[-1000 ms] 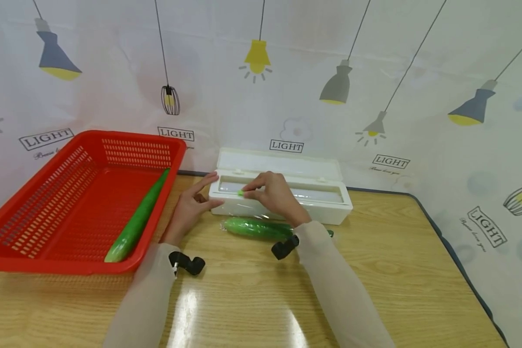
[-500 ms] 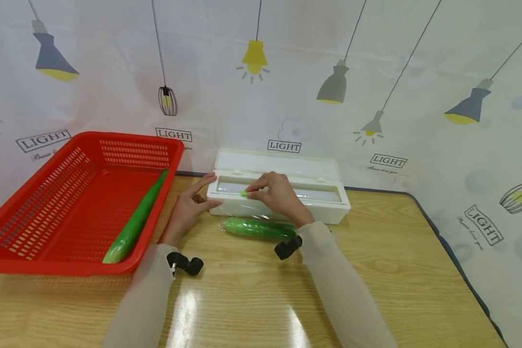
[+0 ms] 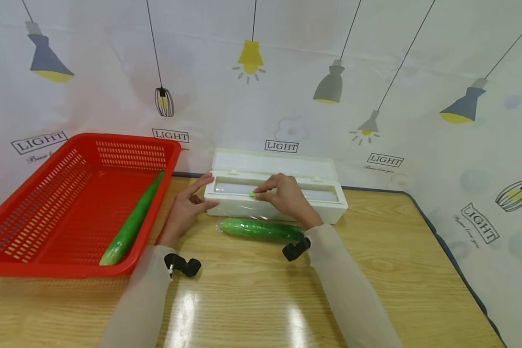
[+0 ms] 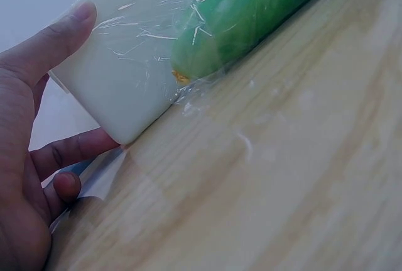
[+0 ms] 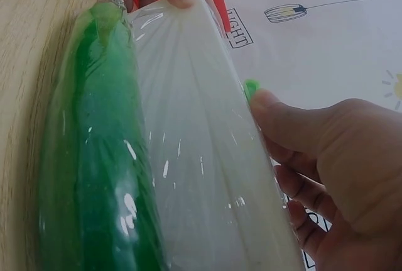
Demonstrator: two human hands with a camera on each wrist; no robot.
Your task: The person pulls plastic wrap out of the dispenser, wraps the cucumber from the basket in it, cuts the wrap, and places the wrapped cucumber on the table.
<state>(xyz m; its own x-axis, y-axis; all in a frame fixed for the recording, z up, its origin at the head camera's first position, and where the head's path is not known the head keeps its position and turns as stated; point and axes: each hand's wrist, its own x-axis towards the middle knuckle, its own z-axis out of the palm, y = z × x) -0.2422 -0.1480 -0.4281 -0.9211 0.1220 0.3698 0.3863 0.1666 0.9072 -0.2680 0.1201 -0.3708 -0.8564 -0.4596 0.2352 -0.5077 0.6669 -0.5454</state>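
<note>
A white cling film dispenser box lies on the table with its lid raised at the back. My left hand holds the box's left end, the thumb on the film-covered front. Between thumb and fingertip, my right hand pinches a small green slide cutter on the box's front top edge. Clear film runs from that edge down the front to a cucumber covered in it. The cucumber lies just in front of the box, its right end partly hidden by my right wrist.
A red plastic basket with slotted sides stands on the left, holding another cucumber along its right wall. Behind the box rises a lamp-printed wall covering. Bare wood tabletop extends in front and to the right.
My right hand has moved a little to the right along the box edge with the slide cutter. The left hand keeps its hold on the box's end. The view has shifted slightly.
</note>
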